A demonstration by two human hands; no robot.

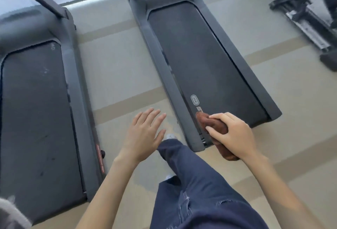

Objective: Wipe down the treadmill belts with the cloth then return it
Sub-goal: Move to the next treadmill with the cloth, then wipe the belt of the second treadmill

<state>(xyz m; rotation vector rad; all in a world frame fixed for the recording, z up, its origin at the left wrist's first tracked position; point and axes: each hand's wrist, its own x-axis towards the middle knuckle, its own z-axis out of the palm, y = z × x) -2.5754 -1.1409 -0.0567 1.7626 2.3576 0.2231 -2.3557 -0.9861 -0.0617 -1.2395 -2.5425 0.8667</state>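
Head view: right hand point(235, 133) grip holds a crumpled brown cloth point(215, 126), partly hidden, at the black treadmill belt point(200, 60)'s near-left corner; left hand point(144, 133) grip wide, fingers spread.

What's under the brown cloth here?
The brown cloth, gripped by the right hand, covers the near-left corner of the right treadmill's belt. It hides the printed lettering past its first character.

We gripped the brown cloth point(216, 128) in our right hand point(235, 134) at the near left corner of the right treadmill's belt point(200, 55). Our left hand point(144, 133), fingers spread, hung over the tan floor point(116, 75) between that machine and the left treadmill point(36, 119).
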